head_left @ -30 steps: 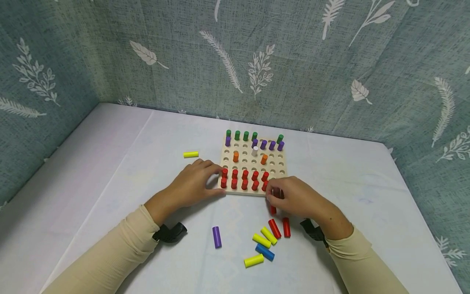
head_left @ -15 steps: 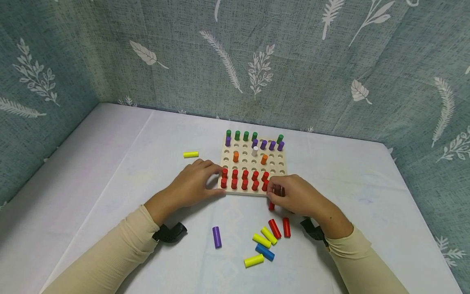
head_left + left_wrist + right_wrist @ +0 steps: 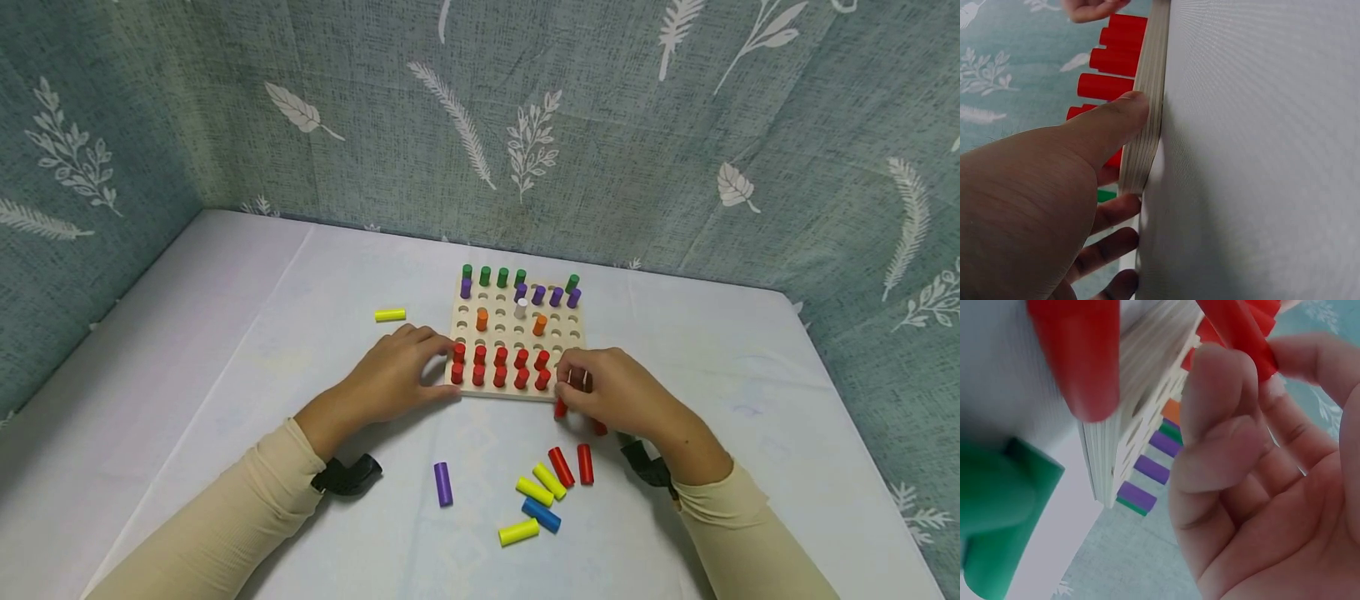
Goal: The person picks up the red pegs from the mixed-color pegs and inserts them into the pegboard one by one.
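A wooden pegboard (image 3: 500,333) stands in the middle of the table, with two rows of upright red pegs (image 3: 500,377) along its near side. My left hand (image 3: 393,371) holds its near left corner. In the left wrist view the thumb (image 3: 1125,112) presses on the board's layered edge, and the other fingers reach round the corner. At the near right corner my right hand (image 3: 611,387) pinches a red peg (image 3: 1241,337) between thumb and forefinger, close to the board's edge. That peg's lower end shows below the fingers in the head view.
Green, purple, orange and white pegs stand farther back on the board. Loose red (image 3: 585,464), yellow (image 3: 518,532), blue (image 3: 541,515) and purple (image 3: 443,484) pegs lie nearer me. Another yellow peg (image 3: 390,315) lies left of the board. Green pegs (image 3: 997,512) lie by my right wrist.
My right hand has shifted right and slightly away from me with the red peg, along the board's near edge. Another red peg now shows beneath it. The left hand stays put.
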Tool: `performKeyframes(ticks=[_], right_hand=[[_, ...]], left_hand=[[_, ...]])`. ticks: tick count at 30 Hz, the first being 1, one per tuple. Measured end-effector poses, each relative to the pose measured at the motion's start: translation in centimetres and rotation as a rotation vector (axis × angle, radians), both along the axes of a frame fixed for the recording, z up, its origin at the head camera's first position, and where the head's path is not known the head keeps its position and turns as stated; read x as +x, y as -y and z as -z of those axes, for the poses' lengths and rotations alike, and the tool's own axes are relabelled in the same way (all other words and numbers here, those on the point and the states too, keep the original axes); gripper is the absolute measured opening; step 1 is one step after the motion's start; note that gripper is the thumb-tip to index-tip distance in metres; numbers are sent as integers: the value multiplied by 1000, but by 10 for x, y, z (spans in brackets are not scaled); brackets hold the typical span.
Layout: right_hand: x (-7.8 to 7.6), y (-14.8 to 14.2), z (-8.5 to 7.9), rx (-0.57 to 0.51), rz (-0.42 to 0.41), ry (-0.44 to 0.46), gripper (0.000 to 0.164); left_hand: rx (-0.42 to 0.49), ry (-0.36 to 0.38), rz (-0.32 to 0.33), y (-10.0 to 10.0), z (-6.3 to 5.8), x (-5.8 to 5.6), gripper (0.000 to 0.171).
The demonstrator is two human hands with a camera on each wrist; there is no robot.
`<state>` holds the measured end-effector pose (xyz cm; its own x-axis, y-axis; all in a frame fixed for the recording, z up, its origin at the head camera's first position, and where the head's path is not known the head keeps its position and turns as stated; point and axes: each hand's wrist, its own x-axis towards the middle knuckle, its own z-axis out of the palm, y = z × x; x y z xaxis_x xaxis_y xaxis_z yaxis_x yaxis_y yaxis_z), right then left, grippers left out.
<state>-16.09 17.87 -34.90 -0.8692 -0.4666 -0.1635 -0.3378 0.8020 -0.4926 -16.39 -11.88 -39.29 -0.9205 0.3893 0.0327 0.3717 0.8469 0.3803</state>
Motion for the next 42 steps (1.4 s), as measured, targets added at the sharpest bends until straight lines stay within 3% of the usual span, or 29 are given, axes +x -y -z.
performKeyframes(ticks=[20, 27, 42], right_hand=[[-3, -6, 1, -74, 98, -282, 4], [-5, -5, 4, -29, 128, -263, 12], [-8, -5, 7, -10, 127, -256, 12]], left_hand=[[-2, 12, 14, 1, 1, -1, 63], [-2, 25, 7, 1, -1, -2, 64], [-4, 22, 8, 1, -2, -1, 63]])
